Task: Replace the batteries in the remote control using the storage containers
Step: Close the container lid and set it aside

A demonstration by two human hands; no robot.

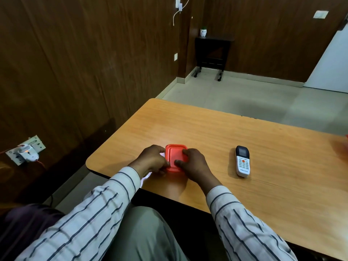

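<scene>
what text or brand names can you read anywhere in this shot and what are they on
"VOLTAS": printed on the near end of the white remote control, upside down from the wearer's side.
Remote buttons and its dark screen: markings too small to read.
Red container lid, under both hands: no text visible.

"VOLTAS" brand on lower end of white remote (243,161); no other legible txt.

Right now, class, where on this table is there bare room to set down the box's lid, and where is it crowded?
Bare wood lies between the red box and the remote, across the table's far half, and right of the remote. It is crowded at the near left corner, where the left hand and right hand grip the box.
</scene>
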